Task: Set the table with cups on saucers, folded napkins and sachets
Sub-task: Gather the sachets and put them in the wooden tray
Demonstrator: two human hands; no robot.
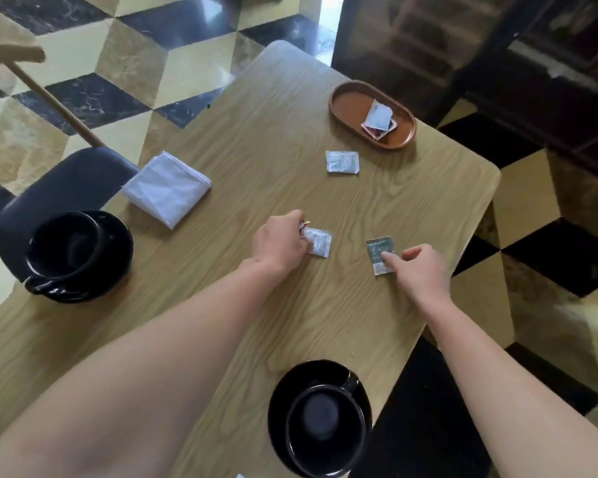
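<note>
On the wooden table, my left hand is closed on a white sachet and a small red-edged one tucked in the fingers. My right hand presses a fingertip on a green sachet that lies flat. Another white sachet lies alone further away. A black cup stands on a black saucer at the near edge. A second black cup on its saucer sits at the left. Next to it lies a folded white napkin.
A brown oval tray with a few sachets stands at the far right of the table. A dark chair is tucked in at the left edge. The table's right edge drops to a checkered floor.
</note>
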